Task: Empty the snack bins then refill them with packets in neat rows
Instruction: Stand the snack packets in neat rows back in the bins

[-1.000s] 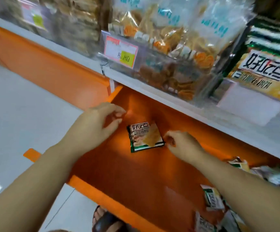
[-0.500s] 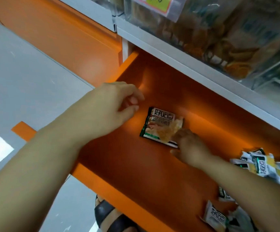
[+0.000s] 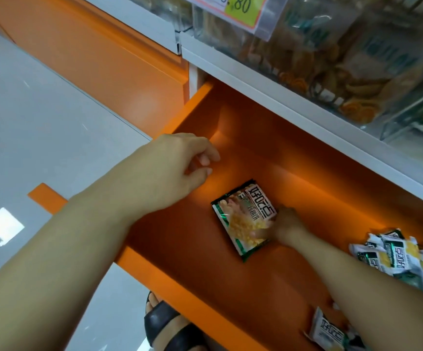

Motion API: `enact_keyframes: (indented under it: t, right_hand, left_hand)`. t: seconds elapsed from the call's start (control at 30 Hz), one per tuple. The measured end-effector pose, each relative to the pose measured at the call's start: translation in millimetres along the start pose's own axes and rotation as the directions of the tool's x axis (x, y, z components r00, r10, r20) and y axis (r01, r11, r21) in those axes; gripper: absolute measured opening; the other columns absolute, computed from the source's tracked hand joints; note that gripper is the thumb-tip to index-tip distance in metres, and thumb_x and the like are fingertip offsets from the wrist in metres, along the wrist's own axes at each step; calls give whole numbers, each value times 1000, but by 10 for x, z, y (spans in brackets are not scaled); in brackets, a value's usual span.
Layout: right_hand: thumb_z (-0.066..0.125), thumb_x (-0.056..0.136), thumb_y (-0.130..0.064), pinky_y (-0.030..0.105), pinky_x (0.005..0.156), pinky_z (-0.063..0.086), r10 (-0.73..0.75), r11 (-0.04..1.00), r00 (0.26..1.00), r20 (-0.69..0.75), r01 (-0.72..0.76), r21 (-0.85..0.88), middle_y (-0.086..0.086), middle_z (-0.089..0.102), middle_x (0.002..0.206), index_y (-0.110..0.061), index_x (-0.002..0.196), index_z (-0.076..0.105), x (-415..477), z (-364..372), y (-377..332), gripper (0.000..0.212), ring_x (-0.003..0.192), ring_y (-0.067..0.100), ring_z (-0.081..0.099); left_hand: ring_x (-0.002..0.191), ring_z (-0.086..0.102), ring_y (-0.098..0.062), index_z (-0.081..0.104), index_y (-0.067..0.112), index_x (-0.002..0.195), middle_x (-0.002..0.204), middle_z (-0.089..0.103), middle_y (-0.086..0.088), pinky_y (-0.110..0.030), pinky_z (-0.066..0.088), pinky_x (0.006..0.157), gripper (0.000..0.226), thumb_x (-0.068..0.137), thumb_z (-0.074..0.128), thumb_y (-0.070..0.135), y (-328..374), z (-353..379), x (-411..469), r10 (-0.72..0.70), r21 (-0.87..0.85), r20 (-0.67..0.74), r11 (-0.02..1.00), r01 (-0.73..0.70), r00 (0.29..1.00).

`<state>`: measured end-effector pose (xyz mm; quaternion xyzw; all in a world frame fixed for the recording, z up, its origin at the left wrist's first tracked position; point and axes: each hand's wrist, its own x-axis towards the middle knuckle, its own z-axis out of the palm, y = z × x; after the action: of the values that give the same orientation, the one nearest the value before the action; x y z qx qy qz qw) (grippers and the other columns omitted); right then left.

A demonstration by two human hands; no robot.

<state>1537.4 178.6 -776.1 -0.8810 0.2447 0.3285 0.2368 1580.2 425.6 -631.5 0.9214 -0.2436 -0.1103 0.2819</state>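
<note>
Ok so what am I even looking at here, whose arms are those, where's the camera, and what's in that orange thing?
No machine here: these are a person's two bare hands, filmed by one camera worn on the head, looking down. The left hand hovers loosely curled, holding nothing. The right hand holds one snack packet by its edge, low in the orange bin. More packets lie heaped at the bin's right end. Above is a shelf of clear snack bins.
</note>
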Motion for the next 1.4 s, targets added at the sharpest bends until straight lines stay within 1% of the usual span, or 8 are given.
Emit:
enact_keyframes:
  t: [0.1,0.3,0.53,0.7,0.8,0.93,1.1,1.4]
  right_hand:
    - [82,72,-15,21,65,43,-108,975,994,-7,107,196,9,61,123,-10,123,49,-171,8,73,61,95,17,57]
    - [74,80,-30,19,45,32,-383,924,903,-194,374,-83,-6,55,72,-25,87,49,-793,-441,54,27,59,6,46]
    - [69,81,-35,22,59,34,-593,803,730,-340,506,-313,-19,52,88,-37,84,45,-1921,-1137,220,24,79,7,50]
    - [70,78,-33,31,63,41,-632,775,599,-493,513,-369,-19,51,78,-35,83,47,-2605,-1656,364,24,76,14,50]
    - [73,73,-33,19,55,35,-617,782,515,-595,491,-386,-27,47,70,-34,80,48,-3062,-1979,509,25,61,12,46]
    - [65,69,-43,36,57,38,-581,793,395,-712,471,-386,-14,58,92,-36,78,45,-3525,-2397,676,22,56,17,55]
    - [70,78,-31,39,74,45,-566,791,232,-791,426,-440,0,66,111,-29,90,45,-3444,-2673,623,27,93,26,60]
    - [75,78,-24,30,64,32,-533,836,413,-739,393,-384,-10,47,91,-19,90,53,-2349,-2424,622,25,85,19,53]
  left_hand:
    - [85,60,-7,65,23,110,98,61,8,-15,42,75,23,89,61,15,-16,7,7,38,-17,-12,999,-38,999]
    - [85,58,-7,64,21,112,100,59,6,-26,48,79,24,89,62,15,95,-24,-3,118,43,-12,992,-118,993]
    - [90,62,-16,64,23,114,106,64,3,-42,52,83,27,88,60,30,885,-535,-109,244,172,-80,958,-228,966]
    - [94,61,-13,62,27,117,105,62,7,-32,49,80,27,90,61,27,1662,-757,-72,304,165,-203,948,-273,931]
    - [97,59,-13,62,27,117,107,59,8,-36,49,86,27,90,61,27,1965,-711,-18,294,56,-328,955,-292,898]
    - [111,51,-23,58,21,125,127,48,-3,-42,46,93,34,92,60,24,2096,-450,84,225,4,-398,970,-243,889]
    - [118,49,-27,51,25,133,136,44,0,-45,44,93,42,92,58,30,2071,-278,213,185,174,-351,976,-130,918]
    - [113,57,-22,56,24,130,123,63,0,-49,42,102,41,90,58,16,2034,-256,294,226,71,-335,974,-214,915]
